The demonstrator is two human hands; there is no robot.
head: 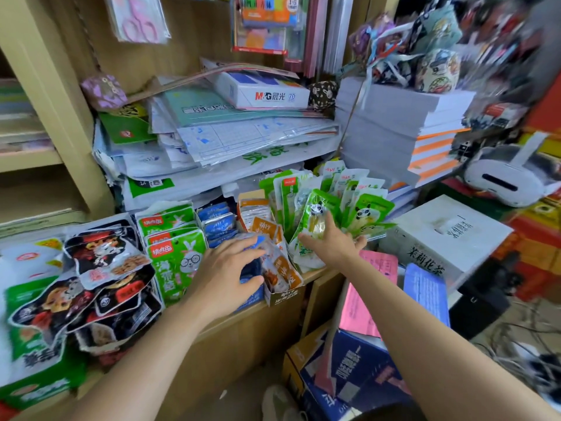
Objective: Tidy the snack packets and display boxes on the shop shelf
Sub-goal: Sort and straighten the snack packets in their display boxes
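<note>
1. The left hand (224, 268) reaches onto the shelf (243, 329) and clasps the front of the blue display box (252, 297). Its fingers are bent over the topmost packets and its thumb is spread below against the box's front.
2. The blue packets (218, 226) stand in a row inside that box, running back from the hand.
3. The right hand (331, 243) is spread with its fingers straight, pushed in among the green panda packets (367, 212). I cannot see it gripping any single packet.
4. The green panda packets fan out upright and tilted at the right end of the shelf, around and behind the right hand.
5. The orange display box (285, 294) sits between the two hands, touching the blue display box, with its front corner overhanging the shelf edge. The orange packets (264, 226) lean inside it.
6. Left of the blue box lie the green rabbit packets (179, 259), stacked and overlapping.
7. Further left, the black packets (100, 268) lie in a loose, untidy heap.
8. Behind the snacks is a pile of plastic-wrapped stationery, with a white ream of paper (264, 92) on top.
9. A white carton (449, 235) stands just right of the panda packets.
10. A blue carton (349, 375) is on the floor below.
</note>
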